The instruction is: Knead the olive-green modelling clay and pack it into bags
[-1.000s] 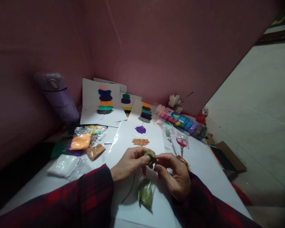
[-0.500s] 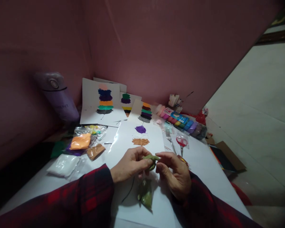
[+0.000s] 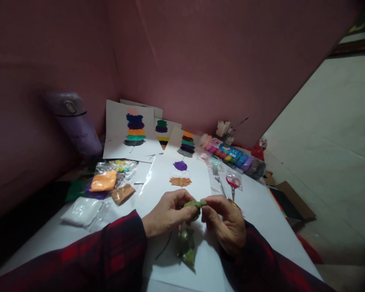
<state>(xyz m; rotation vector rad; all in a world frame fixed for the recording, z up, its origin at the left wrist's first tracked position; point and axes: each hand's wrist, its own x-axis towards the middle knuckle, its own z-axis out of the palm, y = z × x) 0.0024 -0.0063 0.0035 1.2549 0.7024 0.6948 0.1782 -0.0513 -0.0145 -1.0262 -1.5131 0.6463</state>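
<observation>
Both my hands meet over a white sheet (image 3: 197,259) on the table. My left hand (image 3: 166,213) and my right hand (image 3: 223,223) each pinch one end of a small lump of olive-green clay (image 3: 194,204), which is stretched flat between the fingertips. Just below the hands a clear bag with more green clay (image 3: 185,249) lies on the sheet. Beyond my fingers the sheet carries an orange clay patch (image 3: 180,181) and a purple clay patch (image 3: 180,165).
Bags of orange clay (image 3: 103,180), brown clay (image 3: 122,194) and white clay (image 3: 82,211) lie at the left. A fork (image 3: 218,179), red scissors (image 3: 232,183) and a row of clay tubs (image 3: 235,156) sit at the right. Finished sheets (image 3: 134,129) lean on the pink wall by a purple flask (image 3: 76,123).
The green lump, round a second ago, has been pulled flatter and longer between my fingertips. The hands have stayed in nearly the same spot.
</observation>
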